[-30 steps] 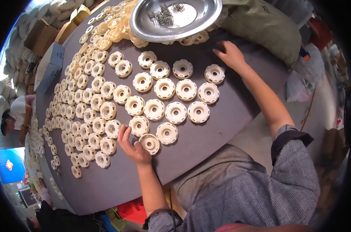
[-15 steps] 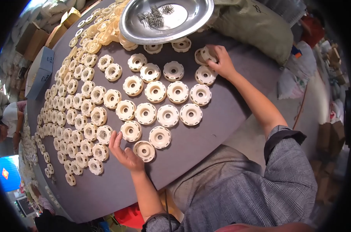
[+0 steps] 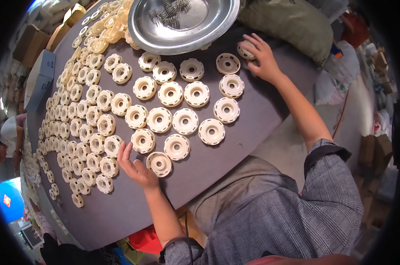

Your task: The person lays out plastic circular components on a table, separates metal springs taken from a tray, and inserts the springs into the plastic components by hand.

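Head view | left hand [image 3: 136,168] spread flat beside cream disc [image 3: 159,164] | right hand [image 3: 262,57] grips another disc [image 3: 245,51]

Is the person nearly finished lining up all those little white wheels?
Many cream wheels already lie in neat rows across the grey table. In hand: the right hand rests on one wheel at the far end, and the left hand lies flat beside the nearest wheel. Left: a loose heap of wheels by the metal dish.
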Action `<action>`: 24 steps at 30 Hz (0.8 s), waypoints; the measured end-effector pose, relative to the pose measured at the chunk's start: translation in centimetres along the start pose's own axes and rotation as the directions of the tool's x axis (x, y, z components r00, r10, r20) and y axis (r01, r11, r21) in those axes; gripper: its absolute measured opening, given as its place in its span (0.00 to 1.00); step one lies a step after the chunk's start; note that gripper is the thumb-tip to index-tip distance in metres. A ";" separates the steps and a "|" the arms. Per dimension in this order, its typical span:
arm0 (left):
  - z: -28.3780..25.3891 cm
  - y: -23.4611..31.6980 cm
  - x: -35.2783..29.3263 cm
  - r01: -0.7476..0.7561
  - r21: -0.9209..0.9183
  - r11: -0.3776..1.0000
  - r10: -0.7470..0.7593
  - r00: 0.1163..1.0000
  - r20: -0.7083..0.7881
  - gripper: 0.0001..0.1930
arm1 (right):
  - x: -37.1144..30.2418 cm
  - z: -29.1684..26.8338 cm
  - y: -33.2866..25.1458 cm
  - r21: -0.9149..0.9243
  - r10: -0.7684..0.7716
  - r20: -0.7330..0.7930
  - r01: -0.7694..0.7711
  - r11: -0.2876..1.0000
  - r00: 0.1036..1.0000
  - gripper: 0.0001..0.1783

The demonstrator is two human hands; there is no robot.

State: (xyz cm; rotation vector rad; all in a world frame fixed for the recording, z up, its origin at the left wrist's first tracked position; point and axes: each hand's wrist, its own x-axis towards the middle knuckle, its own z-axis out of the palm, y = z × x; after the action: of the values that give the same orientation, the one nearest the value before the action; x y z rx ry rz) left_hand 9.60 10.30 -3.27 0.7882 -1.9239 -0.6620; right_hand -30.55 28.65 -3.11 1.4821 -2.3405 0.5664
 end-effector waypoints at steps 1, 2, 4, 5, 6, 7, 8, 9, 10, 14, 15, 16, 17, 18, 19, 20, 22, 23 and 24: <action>-0.1 -0.1 0.0 0.003 0.004 1.000 -0.003 1.000 0.001 0.25 | 0.0 -1.1 -1.1 0.058 -0.186 0.057 0.182 0.982 0.981 0.30; -0.2 -0.2 -0.1 0.003 0.006 1.000 -0.003 1.000 0.002 0.25 | 0.1 -1.4 -2.3 -0.018 -0.306 0.101 0.309 0.951 0.947 0.28; 0.1 -0.1 0.1 -0.008 -0.006 1.000 0.008 1.000 0.009 0.26 | -0.2 -1.0 -2.2 0.062 -0.301 0.160 0.295 0.953 0.940 0.25; 0.3 0.0 0.0 -0.014 -0.018 1.000 0.014 1.000 0.015 0.25 | -0.4 -0.7 -2.0 0.148 -0.306 0.219 0.279 0.949 0.926 0.21; 0.3 -0.1 0.0 -0.021 -0.025 0.999 0.021 1.000 0.017 0.25 | -0.1 -0.2 -1.8 0.128 -0.298 0.163 0.280 0.951 0.940 0.13; 0.3 -0.2 -0.1 -0.026 -0.024 0.999 0.027 0.999 0.018 0.25 | -0.1 -0.1 -1.5 0.129 -0.295 0.158 0.277 0.952 0.942 0.13; 0.3 -0.3 -0.1 -0.025 -0.026 0.999 0.025 1.000 0.010 0.25 | -0.2 -0.1 -1.1 0.157 -0.260 0.117 0.241 0.958 0.958 0.11; 0.4 -0.3 -0.3 -0.017 -0.025 1.000 0.017 1.000 0.000 0.25 | -0.2 -0.3 -1.2 0.189 -0.227 0.082 0.208 0.960 0.971 0.09; 0.4 -0.3 -0.3 -0.014 -0.030 0.999 0.013 1.000 -0.009 0.23 | -0.2 -0.8 -1.2 0.224 -0.219 0.014 0.210 0.952 0.976 0.07; 0.3 -0.6 -0.1 -0.011 -0.037 0.999 0.009 0.999 -0.038 0.20 | -1.7 -2.7 -0.4 0.597 0.329 0.146 -0.348 0.723 0.933 0.08; 0.3 -0.6 0.0 -0.010 -0.037 0.999 0.009 0.999 -0.034 0.20 | -2.1 -3.6 0.1 0.730 0.448 0.315 -0.515 0.449 0.837 0.10; 0.1 -0.5 0.0 0.002 -0.050 0.999 -0.004 0.999 -0.044 0.20 | -2.9 -4.4 0.7 0.697 0.447 0.512 -0.659 0.282 0.733 0.09; -0.1 -0.4 0.1 0.013 -0.061 0.998 -0.017 0.998 -0.054 0.20 | -3.7 -5.0 0.9 0.617 0.404 0.688 -0.779 0.113 0.603 0.08; -0.2 -0.3 0.1 0.008 -0.073 0.997 -0.012 0.999 -0.047 0.19 | -4.8 -4.7 0.6 0.522 0.469 0.702 -0.835 0.174 0.536 0.09; -0.2 -0.4 -0.1 0.002 -0.064 0.998 -0.005 0.999 -0.050 0.19 | -4.9 -4.9 -1.0 0.463 0.508 0.703 -0.862 0.206 0.498 0.12; -0.4 -0.6 -0.3 -0.010 -0.028 1.000 0.009 0.998 -0.057 0.18 | -6.0 -4.4 -1.2 0.535 0.546 0.553 -0.771 0.347 0.629 0.14; -0.1 0.3 -0.1 -0.020 -0.070 0.997 0.013 0.996 -0.090 0.16 | -6.2 -3.9 -1.5 0.590 0.548 0.374 -0.648 0.482 0.748 0.18; -0.2 0.9 0.1 -0.032 -0.057 0.998 0.026 0.995 -0.100 0.16 | -5.6 -3.8 -1.6 0.581 0.543 0.268 -0.583 0.568 0.796 0.22; -0.1 1.9 0.3 -0.068 -0.017 0.998 0.067 0.997 -0.026 0.16 | -5.3 -4.1 -1.7 0.551 0.534 0.162 -0.525 0.648 0.830 0.27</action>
State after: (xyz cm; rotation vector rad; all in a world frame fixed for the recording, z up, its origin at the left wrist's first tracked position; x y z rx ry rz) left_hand 9.11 11.30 -1.69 0.7141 -1.9100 -0.6244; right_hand -26.63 34.13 -1.66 0.9092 -2.7305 1.5592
